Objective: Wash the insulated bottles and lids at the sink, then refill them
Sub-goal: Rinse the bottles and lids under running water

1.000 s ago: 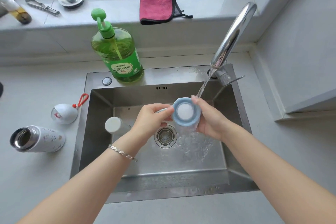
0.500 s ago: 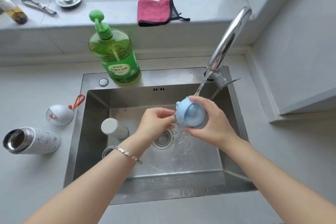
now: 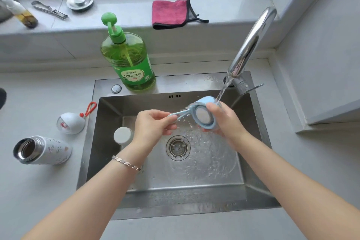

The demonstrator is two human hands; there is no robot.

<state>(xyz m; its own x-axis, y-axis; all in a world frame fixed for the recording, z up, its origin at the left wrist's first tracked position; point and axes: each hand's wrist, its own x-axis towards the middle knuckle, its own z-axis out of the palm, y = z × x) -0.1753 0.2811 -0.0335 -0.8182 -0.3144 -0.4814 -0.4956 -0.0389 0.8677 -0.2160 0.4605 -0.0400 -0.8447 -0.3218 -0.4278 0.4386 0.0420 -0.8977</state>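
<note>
Counter [image 3: 39,191]: a white bottle [image 3: 41,150] lies on its side at the far left, its open steel mouth facing the camera.
White lid [image 3: 71,122]: sits on the counter just behind that bottle, with its red loop pointing at the sink [image 3: 109,161].
Soap bottle [image 3: 128,60]: green with a pump top, upright on the sink's back rim.
White cylinder [image 3: 123,135]: stands in the basin's left part, partly hidden by the left wrist; what it is cannot be told.
Left hand [image 3: 153,124]: over the basin, thumb and fingertips pinching the pale blue strap [image 3: 179,114] of the blue lid [image 3: 204,115].
Blue lid: held above the drain [image 3: 178,148], tilted so its inner face looks toward the camera, with water landing on its upper side.
Right hand [image 3: 226,121]: fingers curled round the blue lid from the right.
Faucet [image 3: 251,43]: running, at the sink's right rear corner.
</note>
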